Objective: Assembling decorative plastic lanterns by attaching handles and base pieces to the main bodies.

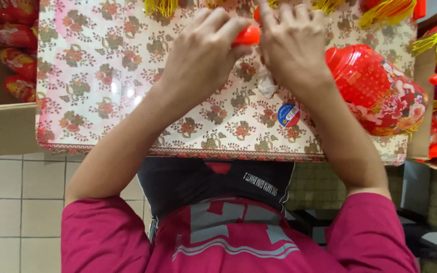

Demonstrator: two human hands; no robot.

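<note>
Left hand [203, 50] and right hand [292, 45] pinch a small orange-red plastic piece [246, 36] at the floral table's [102, 76] far edge | one finished red lantern [375, 91] by the right edge | assembly seemingly midway.

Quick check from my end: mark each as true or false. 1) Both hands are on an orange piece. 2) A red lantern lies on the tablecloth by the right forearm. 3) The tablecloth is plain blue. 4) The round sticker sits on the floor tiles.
1) True: the left hand and right hand meet on the orange piece.
2) True: the red lantern lies beside the right forearm.
3) False: the tablecloth is floral, pink and cream.
4) False: the round sticker sits on the tablecloth.
</note>
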